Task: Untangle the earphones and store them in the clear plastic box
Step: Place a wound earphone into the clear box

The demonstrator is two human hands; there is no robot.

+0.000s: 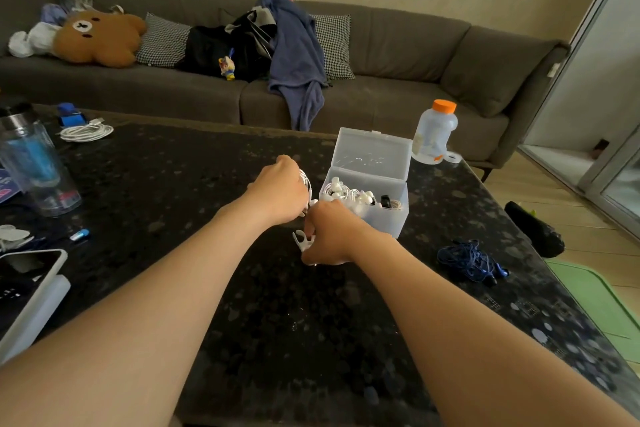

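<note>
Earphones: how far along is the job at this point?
Done: several white earphones already lie in the open clear box. In hand: the left hand and right hand both grip another white pair, apparently winding its cord. Left: the blue earphones lie tangled on the table, untouched.

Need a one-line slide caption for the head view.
Left hand and right hand hold white earphones beside the open clear box, already part-filled; blue earphones lie tangled on the table.
</note>
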